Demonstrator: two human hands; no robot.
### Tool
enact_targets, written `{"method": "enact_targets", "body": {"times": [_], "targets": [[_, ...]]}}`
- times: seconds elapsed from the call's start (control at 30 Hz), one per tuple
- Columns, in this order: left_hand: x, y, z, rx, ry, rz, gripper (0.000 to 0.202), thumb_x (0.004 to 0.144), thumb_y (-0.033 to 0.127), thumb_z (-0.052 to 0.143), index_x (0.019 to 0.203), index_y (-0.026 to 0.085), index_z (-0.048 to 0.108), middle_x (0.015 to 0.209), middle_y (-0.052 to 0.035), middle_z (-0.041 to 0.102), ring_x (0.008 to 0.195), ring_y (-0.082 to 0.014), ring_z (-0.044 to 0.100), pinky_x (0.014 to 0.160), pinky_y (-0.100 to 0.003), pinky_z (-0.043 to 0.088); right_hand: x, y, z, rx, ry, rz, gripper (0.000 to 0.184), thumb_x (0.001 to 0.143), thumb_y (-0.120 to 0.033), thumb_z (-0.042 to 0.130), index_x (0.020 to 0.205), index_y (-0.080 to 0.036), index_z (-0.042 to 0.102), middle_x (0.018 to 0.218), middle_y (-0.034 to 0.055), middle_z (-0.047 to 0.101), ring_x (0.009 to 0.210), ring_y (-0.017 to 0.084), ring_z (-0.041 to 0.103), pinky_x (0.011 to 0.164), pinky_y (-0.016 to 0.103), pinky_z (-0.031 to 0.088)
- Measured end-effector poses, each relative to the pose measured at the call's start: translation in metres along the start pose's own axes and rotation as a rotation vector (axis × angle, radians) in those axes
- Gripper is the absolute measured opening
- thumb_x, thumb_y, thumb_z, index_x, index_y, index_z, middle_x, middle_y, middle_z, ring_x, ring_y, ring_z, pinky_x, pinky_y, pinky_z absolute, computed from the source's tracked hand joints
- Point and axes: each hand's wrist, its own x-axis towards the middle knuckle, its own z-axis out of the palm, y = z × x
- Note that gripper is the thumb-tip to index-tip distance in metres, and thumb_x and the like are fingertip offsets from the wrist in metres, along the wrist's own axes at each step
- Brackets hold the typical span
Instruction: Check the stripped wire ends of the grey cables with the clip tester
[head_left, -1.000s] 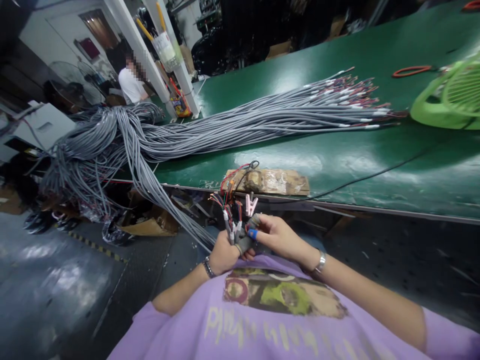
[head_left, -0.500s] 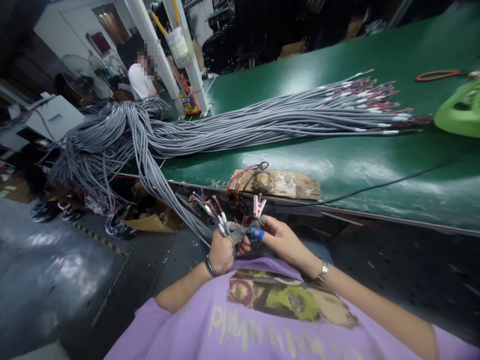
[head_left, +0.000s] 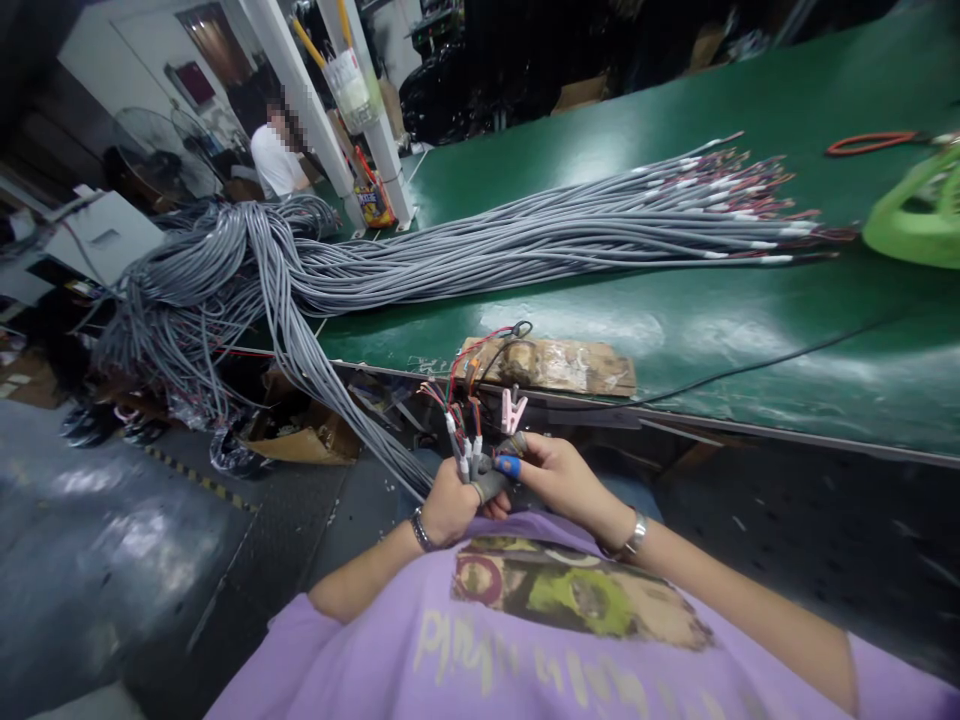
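Note:
Wrapped round several grey cables (head_left: 465,455), my left hand (head_left: 450,505) sits just in front of my body. Their white-banded ends stick up from the fist, with thin coloured wires fanning out on top. My right hand (head_left: 551,475), with blue tape on one finger, pinches close against the left thumb. What lies between its fingertips is too small to make out. Grey coverings wrap some fingertips. Just beyond the hands, a pink clip (head_left: 513,410) stands at the table edge. Behind it a wooden board (head_left: 577,368) carries a brown lump and red and black leads.
A long bundle of grey cables (head_left: 480,245) lies across the green table (head_left: 720,330), draping off its left side. A green plastic object (head_left: 915,215) and an orange loop (head_left: 870,145) are at right. A cardboard box (head_left: 304,445) stands below. A person in white (head_left: 277,160) sits behind.
The cable ends in my left hand have swung more upright and to the right. My right hand stays close to the left, its fingertips slightly shifted.

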Motion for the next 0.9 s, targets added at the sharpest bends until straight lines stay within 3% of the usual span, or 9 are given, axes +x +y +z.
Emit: {"method": "enact_targets", "body": {"times": [0.2,0.5,0.7,0.9], "targets": [[0.004,-0.011,0.003,-0.136,0.125,0.044,0.051,0.057,0.063,0.075,0.061,0.014,0.060,0.050,-0.0046,0.063,0.044,-0.0140,0.058,0.045,-0.024,0.044,0.001,0.006,0.002,0.129,0.082,0.054,0.042,0.063,-0.056,0.074,0.066,-0.021,0.050,0.047,-0.0047,0.056,0.044,0.012,0.051,0.048,0.028,0.043],[-0.001,0.006,0.009,-0.240,0.209,0.027,0.052,0.047,0.059,0.080,0.061,0.016,0.055,0.045,-0.0012,0.058,0.039,-0.0137,0.055,0.039,-0.022,0.037,0.000,0.010,0.003,0.116,0.131,0.050,0.044,0.059,-0.056,0.077,0.064,-0.021,0.051,0.052,-0.0034,0.058,0.049,0.013,0.053,0.053,0.030,0.046],[-0.001,0.007,0.009,-0.295,0.268,0.023,0.049,0.046,0.054,0.082,0.059,0.017,0.053,0.043,0.0001,0.056,0.042,-0.0151,0.058,0.037,-0.020,0.033,-0.004,0.007,0.004,0.012,0.096,0.002,0.043,0.059,-0.058,0.076,0.061,-0.021,0.053,0.054,-0.0025,0.055,0.051,0.012,0.048,0.055,0.029,0.046],[-0.001,0.006,0.008,-0.295,0.261,0.025,0.048,0.047,0.054,0.081,0.058,0.017,0.051,0.042,0.0026,0.054,0.033,-0.0095,0.047,0.036,-0.021,0.035,-0.006,0.007,-0.005,-0.078,0.107,0.038,0.043,0.059,-0.058,0.076,0.063,-0.019,0.056,0.060,-0.0020,0.056,0.058,0.012,0.047,0.059,0.027,0.043]]}}
